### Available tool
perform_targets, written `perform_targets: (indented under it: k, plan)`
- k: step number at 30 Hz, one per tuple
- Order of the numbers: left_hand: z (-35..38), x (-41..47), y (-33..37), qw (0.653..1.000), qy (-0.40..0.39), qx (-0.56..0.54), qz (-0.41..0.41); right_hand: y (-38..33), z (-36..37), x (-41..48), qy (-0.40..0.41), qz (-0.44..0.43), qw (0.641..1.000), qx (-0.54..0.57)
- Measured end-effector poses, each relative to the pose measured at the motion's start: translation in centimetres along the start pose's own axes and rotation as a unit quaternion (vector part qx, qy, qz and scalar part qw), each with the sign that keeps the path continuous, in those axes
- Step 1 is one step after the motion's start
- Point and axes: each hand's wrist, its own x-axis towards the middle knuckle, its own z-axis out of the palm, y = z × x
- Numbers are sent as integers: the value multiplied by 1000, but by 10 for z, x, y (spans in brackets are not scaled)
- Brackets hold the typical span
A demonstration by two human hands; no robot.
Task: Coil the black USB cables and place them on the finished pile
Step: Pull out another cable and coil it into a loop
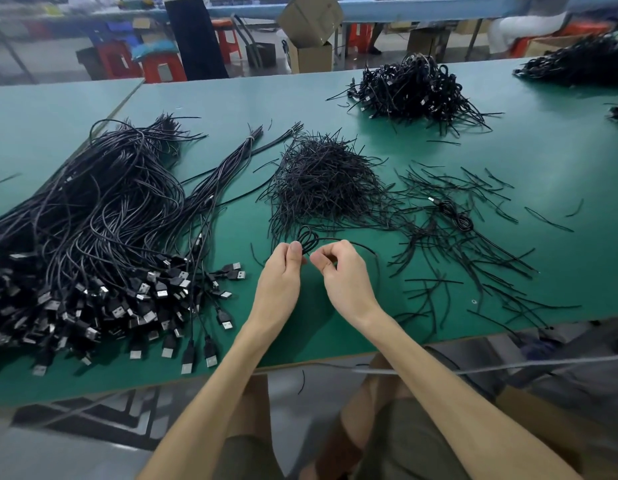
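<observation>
L hand & R hand: bare, nails trimmed short. L forearm & R forearm bare all the way to frame edge. Lower body: olive-grey shorts, loose fabric w/ creases.

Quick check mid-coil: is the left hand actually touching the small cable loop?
Touching. The head view shows the left hand pinching the black cable at the base of its small loop, with the thumb pressed against it.
</observation>
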Motion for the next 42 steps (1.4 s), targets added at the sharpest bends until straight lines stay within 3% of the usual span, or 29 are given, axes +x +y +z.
perform_targets:
  k: [8,22,31,39,42]
  plan:
    - [0,-4,8,1000,-4,-13,-2,1,-1,-2,-25,-20,999,2]
    - [1,-8,15,1000,3,15,6,-8,-16,-4,-111,22,989,94]
    - [-3,-8,13,998,-4,-65,-8,5,-17,-3,-108,11,990,95]
    - [-3,-5,9,993,-72,-96,15,2,-28,8,-186,-15,975,119]
    - [-5,-7,11,991,-80,-108,9,6,-28,8,-154,-37,986,56]
